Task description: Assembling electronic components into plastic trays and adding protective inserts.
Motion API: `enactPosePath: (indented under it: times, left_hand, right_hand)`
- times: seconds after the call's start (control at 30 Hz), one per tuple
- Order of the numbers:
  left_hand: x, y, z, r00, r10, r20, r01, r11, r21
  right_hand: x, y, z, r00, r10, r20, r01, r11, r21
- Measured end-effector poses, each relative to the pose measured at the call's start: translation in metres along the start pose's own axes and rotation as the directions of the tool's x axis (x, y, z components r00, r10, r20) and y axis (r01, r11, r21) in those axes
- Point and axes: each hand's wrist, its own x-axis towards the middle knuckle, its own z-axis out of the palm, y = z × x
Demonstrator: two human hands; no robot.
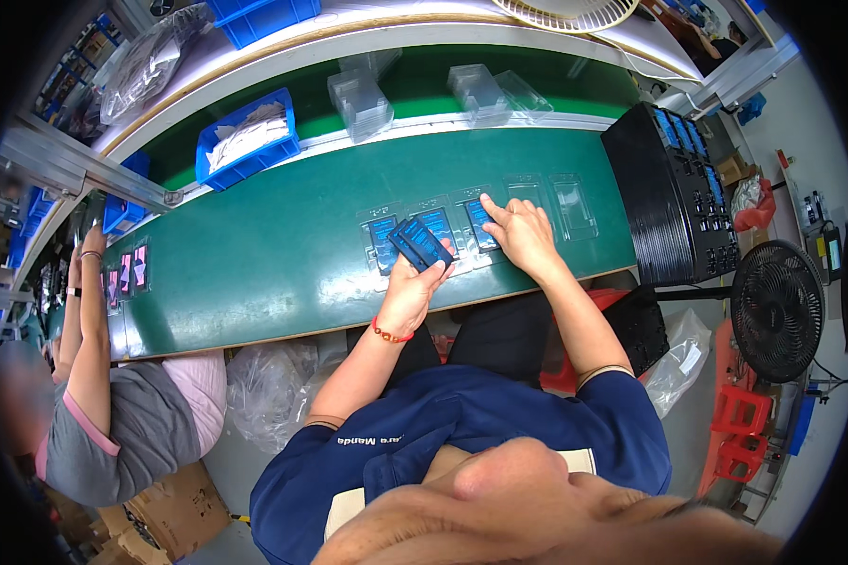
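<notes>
My left hand (411,294) is closed around a few flat black-and-blue battery-like packs (418,243), fanned out and tilted above the table. Beyond and beside them, similar packs (382,243) lie in clear plastic blister trays (379,213) set in a row. My right hand (528,237) reaches over another tray, index finger stretched out and thumb apart, its fingertips touching a flat pack (478,226) that lies in it. Right of that hand is a clear tray (575,209) with no pack in it. My fingers hide part of the held packs.
The green table (254,245) runs leftward to another person (141,424) beside pink items (139,266). A blue bin (247,141) and stacked clear trays (360,102) stand along the back. At right are a black tray stack (645,207) and a fan (777,309).
</notes>
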Motion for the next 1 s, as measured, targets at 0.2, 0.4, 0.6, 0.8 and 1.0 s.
enactPosePath:
  times: [0.2,0.4,0.6,0.8,1.0]
  left_hand:
    - [0.0,0.0,-0.002,1.0,0.005,0.001,-0.005,0.999,0.039]
    - [0.001,0.0,0.0,0.999,0.032,-0.02,-0.031,0.998,0.061]
    - [0.002,0.005,-0.002,0.998,0.048,-0.041,-0.044,0.995,0.095]
    - [0.001,0.008,-0.004,0.996,0.072,-0.049,-0.067,0.992,0.103]
    - [0.004,0.009,-0.009,0.999,0.041,-0.029,-0.039,0.996,0.075]
  right_hand:
    - [-0.001,-0.017,0.009,0.999,0.011,-0.051,-0.016,0.994,-0.105]
    - [-0.001,-0.026,0.013,0.99,0.06,-0.125,-0.074,0.991,-0.112]
    - [-0.002,-0.032,0.023,0.986,0.031,-0.161,-0.059,0.983,-0.175]
    - [-0.007,-0.032,0.035,0.896,-0.006,-0.443,-0.003,1.0,-0.018]
    - [-0.014,-0.031,0.042,0.848,-0.021,-0.529,0.033,0.999,0.013]
